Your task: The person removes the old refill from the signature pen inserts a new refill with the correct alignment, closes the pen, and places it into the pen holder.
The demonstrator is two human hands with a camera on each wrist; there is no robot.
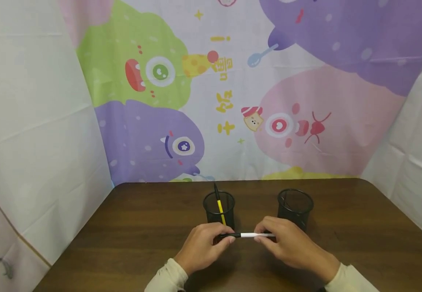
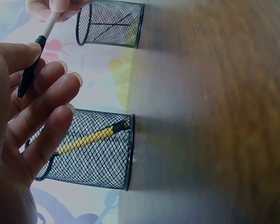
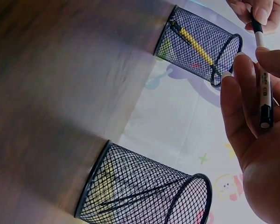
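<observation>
A white pen with black ends [image 1: 247,235] is held level between the two hands, above the table. My left hand [image 1: 204,245] pinches its black end between thumb and fingers. On the white barrel, my right hand [image 1: 287,242] has a pinch with thumb and fingertips; small print shows there in the right wrist view. Just beyond the left hand stands a black mesh pen cup [image 2: 91,163] with a yellow and black pen [image 1: 220,206] leaning in it. Behind the right hand stands another black mesh pen cup [image 3: 144,182]; thin dark lines show through its mesh, too unclear to name.
Both cups stand on a dark brown wooden table [image 1: 141,231], toward its far side. A cloth with cartoon monsters [image 1: 225,154] hangs behind the far edge. White fabric walls [image 1: 39,134] close in the left and right sides.
</observation>
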